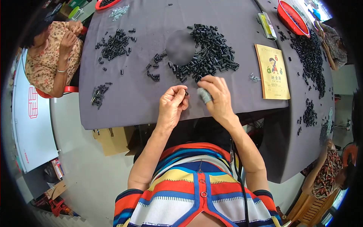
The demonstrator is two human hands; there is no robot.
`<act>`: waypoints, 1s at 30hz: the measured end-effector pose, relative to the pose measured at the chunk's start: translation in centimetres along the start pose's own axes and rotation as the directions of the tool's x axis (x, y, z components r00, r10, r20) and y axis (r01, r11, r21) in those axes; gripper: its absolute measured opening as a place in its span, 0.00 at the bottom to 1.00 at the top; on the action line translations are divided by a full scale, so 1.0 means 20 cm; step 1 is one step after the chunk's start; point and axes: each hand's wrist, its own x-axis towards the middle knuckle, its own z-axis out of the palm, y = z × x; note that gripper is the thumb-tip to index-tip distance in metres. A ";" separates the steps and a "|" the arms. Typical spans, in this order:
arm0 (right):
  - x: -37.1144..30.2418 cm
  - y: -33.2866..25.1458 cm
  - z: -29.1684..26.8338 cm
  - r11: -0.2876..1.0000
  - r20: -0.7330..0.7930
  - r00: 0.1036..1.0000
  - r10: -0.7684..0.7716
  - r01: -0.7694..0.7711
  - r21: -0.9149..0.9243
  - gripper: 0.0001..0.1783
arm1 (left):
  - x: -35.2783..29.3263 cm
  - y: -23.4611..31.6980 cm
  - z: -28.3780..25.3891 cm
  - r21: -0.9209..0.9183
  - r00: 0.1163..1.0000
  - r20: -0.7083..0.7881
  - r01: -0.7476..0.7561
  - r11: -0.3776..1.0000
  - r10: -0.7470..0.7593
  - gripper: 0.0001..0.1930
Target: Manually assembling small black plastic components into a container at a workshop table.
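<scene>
My left hand (174,104) is above the near edge of the cloth-covered table, its thumb and fingers closed on a small black cylindrical piece (186,93). Just to the right is my right hand (218,96), fingers bent and the thumb held apart from them. A grey wrap (204,95) covers that thumb. The right fingertips reach the near edge of a large heap of black cylindrical pieces (213,51); whether they touch one is hard to make out. A round blurred patch hides the heap's left part.
Smaller piles of black pieces (116,44) lie to the left, some by the table's left edge (99,94). A yellow booklet (273,72) is at right. Beyond it, another table holds black pieces (310,56) and a red basket (293,19). A person (56,56) sits at left, others at right.
</scene>
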 end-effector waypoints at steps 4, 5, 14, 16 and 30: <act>0.01 0.08 0.03 0.982 0.034 0.999 0.014 -0.008 -0.190 0.23 | 0.03 0.01 -0.04 -0.017 0.996 0.083 0.010 1.000 -0.009 0.06; 0.01 0.09 0.04 0.981 0.019 1.000 -0.001 0.004 -0.193 0.23 | 0.02 0.01 -0.04 -0.019 0.996 0.091 0.013 1.000 -0.011 0.06; 0.16 0.07 0.12 0.954 0.041 0.991 -0.124 0.131 -0.271 0.13 | 0.03 0.00 -0.02 -0.037 0.997 0.076 0.016 0.999 -0.013 0.07; 0.17 0.07 0.12 0.930 0.091 0.991 -0.093 0.119 -0.348 0.12 | 0.03 0.00 -0.02 -0.048 0.998 0.053 0.015 0.999 -0.012 0.07; 0.21 0.07 0.02 0.902 0.227 0.972 -0.051 0.142 -0.407 0.23 | 0.03 0.00 -0.03 -0.050 0.995 0.100 0.008 0.999 -0.003 0.07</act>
